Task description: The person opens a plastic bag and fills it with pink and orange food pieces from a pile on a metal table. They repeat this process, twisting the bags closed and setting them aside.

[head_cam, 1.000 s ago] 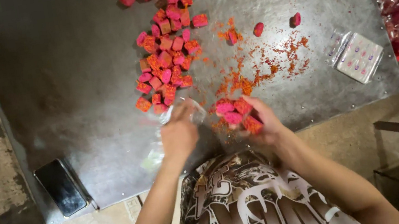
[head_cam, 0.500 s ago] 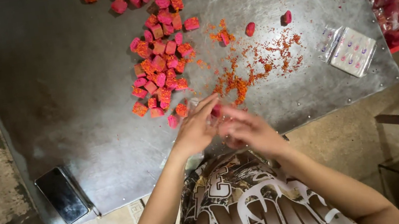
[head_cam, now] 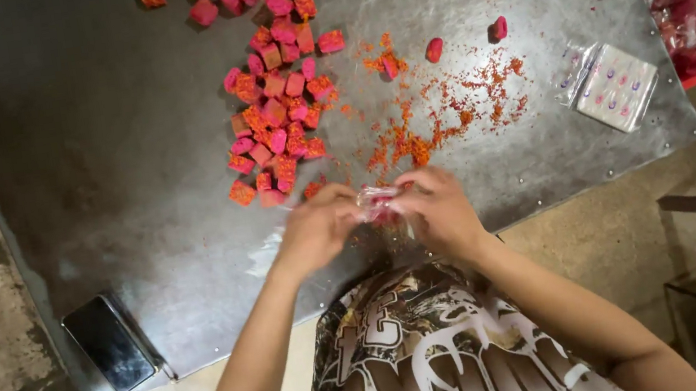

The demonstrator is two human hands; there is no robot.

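While the left hand and right hand pinch a small clear bag of pink cubes between them just below the heap of pink cubes, their fingers close around it, seemingly so nothing spills onto the tabletop.

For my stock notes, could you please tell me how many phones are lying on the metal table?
1: a dark phone lies flat at the near left corner of the metal table, apart from the pink cubes. Nothing else phone-like shows, though the torso hides part of the near edge.
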